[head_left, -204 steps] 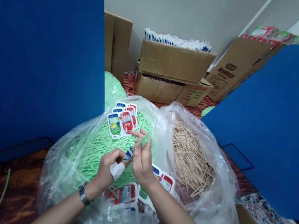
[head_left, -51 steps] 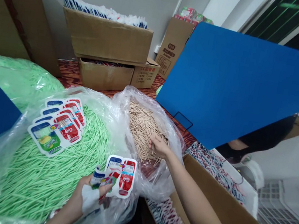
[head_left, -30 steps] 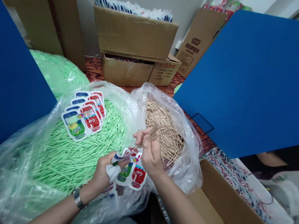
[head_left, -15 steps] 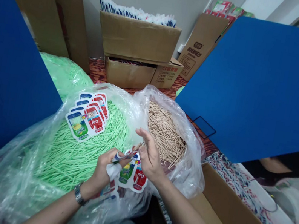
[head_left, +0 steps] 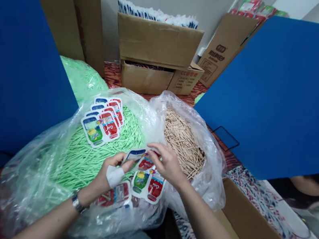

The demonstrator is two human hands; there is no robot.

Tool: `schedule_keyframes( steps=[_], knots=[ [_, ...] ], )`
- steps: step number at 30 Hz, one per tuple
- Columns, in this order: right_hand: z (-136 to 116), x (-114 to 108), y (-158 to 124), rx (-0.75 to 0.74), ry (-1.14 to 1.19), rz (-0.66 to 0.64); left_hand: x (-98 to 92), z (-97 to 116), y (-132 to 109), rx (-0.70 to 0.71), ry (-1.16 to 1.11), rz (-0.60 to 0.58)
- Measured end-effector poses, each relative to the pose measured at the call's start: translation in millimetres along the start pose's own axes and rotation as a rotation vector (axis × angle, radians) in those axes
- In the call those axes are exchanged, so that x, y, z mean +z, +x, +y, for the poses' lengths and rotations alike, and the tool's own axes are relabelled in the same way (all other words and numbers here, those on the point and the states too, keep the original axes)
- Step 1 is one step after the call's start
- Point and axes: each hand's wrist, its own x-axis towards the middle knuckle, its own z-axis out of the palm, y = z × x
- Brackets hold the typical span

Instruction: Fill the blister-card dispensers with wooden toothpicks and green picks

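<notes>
My left hand (head_left: 111,170), with a white patch at the base of the thumb, grips a flat printed packet (head_left: 135,155) between thumb and fingers. The fingertips of my right hand (head_left: 168,165) meet that packet's red right side. Under the hands lies another jar-shaped packet (head_left: 148,185) with green and red cola prints, and a red packet (head_left: 118,194) is partly hidden below my left wrist. Several overlapping packets (head_left: 102,124) rest on thin green sticks (head_left: 78,163) in a clear plastic bag. Thin brown sticks (head_left: 184,144) fill a second bag at the right.
Stacked cartons (head_left: 158,42) stand against the wall, the upper one full of packets. Blue panels (head_left: 288,96) flank both sides. An open cardboard box (head_left: 269,231) is at the lower right, near a person's arm (head_left: 309,186). Another green bag (head_left: 83,78) lies behind.
The packet in my left hand has turned from edge-on to show its printed face. My right hand's raised fingers have come down onto its right side. The view has shifted slightly left.
</notes>
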Motion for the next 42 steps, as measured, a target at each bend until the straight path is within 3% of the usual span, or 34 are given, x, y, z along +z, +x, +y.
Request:
schedule_keyframes(
  steps=[4,9,13,18,22,24,27,29,38,42],
  knots=[
    [-5.1,4.4,18.5,-0.079,-0.066,-0.133,-18.2,11.2,2.2,0.084,0.202,0.012],
    [-13.9,27.9,40.7,-0.179,-0.113,-0.062,-38.3,24.3,8.8,0.224,0.295,-0.018],
    [-22.5,42.7,49.3,-0.215,-0.080,-0.073,-52.9,18.2,8.5,0.211,0.329,-0.049],
    [-29.2,46.1,50.9,-0.286,0.007,-0.088,-65.7,7.2,4.8,0.189,0.368,0.160],
    [-22.3,52.2,38.6,-0.160,0.022,0.059,-80.2,4.4,3.3,0.104,0.254,0.311],
    [-16.3,67.5,27.0,-0.145,-0.047,-0.053,-87.6,5.2,2.3,0.063,0.226,0.377],
    [-14.6,101.8,8.1,-0.266,-0.298,-0.443,-94.6,7.4,0.6,0.060,0.218,0.427],
    [-20.5,123.4,-1.5,-0.363,-0.457,-0.571,-95.5,8.5,-0.5,0.061,0.215,0.437],
    [-43.8,173.2,-15.8,-0.660,-0.757,-0.566,-87.2,5.3,-2.6,0.052,0.176,0.409],
    [-44.0,186.5,-12.5,-0.681,-0.826,-0.645,-85.1,3.9,-3.7,0.059,0.172,0.392]
  ],
)
